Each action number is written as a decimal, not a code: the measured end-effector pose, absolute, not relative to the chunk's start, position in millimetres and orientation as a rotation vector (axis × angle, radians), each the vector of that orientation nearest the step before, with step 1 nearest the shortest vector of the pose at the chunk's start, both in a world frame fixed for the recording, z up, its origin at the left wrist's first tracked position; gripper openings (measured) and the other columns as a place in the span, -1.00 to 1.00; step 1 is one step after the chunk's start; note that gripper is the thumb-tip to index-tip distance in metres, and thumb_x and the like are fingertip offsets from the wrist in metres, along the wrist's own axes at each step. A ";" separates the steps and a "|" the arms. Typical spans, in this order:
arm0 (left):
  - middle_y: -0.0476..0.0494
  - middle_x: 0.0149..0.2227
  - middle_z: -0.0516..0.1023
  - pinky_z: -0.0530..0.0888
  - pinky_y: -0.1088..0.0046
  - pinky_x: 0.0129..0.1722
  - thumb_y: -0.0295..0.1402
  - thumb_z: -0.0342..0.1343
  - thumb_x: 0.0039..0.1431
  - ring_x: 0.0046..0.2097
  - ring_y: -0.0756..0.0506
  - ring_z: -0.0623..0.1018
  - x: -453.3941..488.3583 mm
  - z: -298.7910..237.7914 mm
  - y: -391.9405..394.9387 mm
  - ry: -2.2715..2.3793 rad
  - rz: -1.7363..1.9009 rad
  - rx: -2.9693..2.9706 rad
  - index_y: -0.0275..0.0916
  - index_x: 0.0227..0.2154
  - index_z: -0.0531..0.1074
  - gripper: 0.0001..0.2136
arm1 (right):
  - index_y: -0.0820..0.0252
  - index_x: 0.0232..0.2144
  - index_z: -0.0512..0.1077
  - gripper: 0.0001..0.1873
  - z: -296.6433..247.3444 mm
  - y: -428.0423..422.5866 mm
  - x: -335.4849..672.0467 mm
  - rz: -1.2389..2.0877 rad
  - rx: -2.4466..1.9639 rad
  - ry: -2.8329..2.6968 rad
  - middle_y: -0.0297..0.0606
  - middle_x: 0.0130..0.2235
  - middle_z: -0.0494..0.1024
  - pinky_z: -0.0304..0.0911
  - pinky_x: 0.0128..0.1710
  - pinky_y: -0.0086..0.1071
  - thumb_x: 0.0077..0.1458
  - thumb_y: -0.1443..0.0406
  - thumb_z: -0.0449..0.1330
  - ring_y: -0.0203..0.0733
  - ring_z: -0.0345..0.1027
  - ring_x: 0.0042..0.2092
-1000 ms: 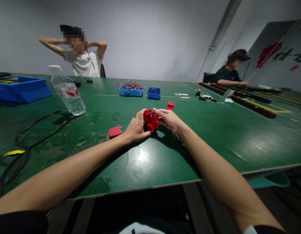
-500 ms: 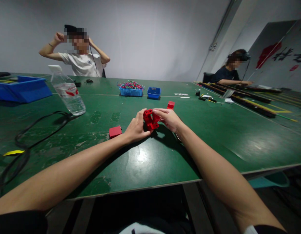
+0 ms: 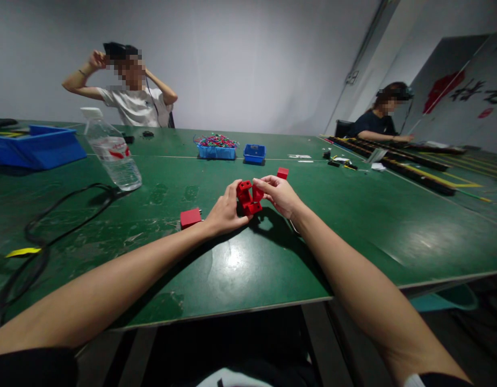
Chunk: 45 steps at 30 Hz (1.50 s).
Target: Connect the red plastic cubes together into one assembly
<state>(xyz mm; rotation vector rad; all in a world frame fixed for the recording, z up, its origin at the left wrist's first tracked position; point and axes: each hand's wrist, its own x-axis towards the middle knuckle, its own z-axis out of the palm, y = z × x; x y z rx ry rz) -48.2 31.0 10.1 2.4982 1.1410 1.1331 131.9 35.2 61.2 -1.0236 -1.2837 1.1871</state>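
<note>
My left hand (image 3: 226, 211) is closed around a red block with round holes (image 3: 245, 198), held just above the green table. Between the thumb and fingers of my right hand (image 3: 281, 194) is a smaller red piece (image 3: 257, 193), close against the block's right side; whether the two touch I cannot tell. To the left of my left hand lies a red block with metal pins (image 3: 191, 217). Another red block (image 3: 282, 173) sits just beyond my right hand. A thin metal item by my right wrist is mostly hidden.
A water bottle (image 3: 115, 156) and black cable (image 3: 42, 236) are at left, near a large blue bin (image 3: 34, 150). Farther back stand a blue tray of colourful small parts (image 3: 216, 152) and a small blue tray (image 3: 254, 155). Two people sit across the table (image 3: 373, 231).
My right hand has moved slightly to the right, drawing the smaller red piece a little away from the block. My left hand stays almost still.
</note>
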 end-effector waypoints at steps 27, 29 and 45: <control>-0.45 0.22 0.16 0.35 0.01 0.16 -0.20 0.26 -0.06 0.25 -0.36 0.28 -47.1 10.3 33.5 1.036 1.142 2.485 -0.26 0.26 -0.11 -0.12 | 0.22 -0.42 0.44 -0.56 59.9 34.5 133.1 1.157 -0.946 -1.411 -0.35 -0.44 0.51 0.20 -0.34 -0.39 -0.27 0.07 0.44 -0.34 0.34 -0.41; -0.45 0.23 0.16 0.35 0.01 0.16 -0.21 0.26 -0.06 0.25 -0.36 0.28 -47.0 10.0 33.6 1.032 1.145 2.486 -0.26 0.26 -0.12 -0.12 | 0.23 -0.42 0.44 -0.57 59.8 34.8 133.9 1.156 -0.946 -1.415 -0.35 -0.44 0.51 0.21 -0.34 -0.39 -0.26 0.07 0.44 -0.34 0.34 -0.42; -0.44 0.22 0.16 0.29 0.03 0.22 -0.21 0.24 -0.03 0.26 -0.32 0.27 -45.4 13.7 31.3 1.016 1.123 2.486 -0.27 0.25 -0.12 -0.14 | 0.20 -0.39 0.42 -0.60 59.8 34.4 139.1 1.205 -0.879 -1.503 -0.33 -0.35 0.54 0.27 -0.26 -0.36 -0.21 0.09 0.42 -0.32 0.39 -0.36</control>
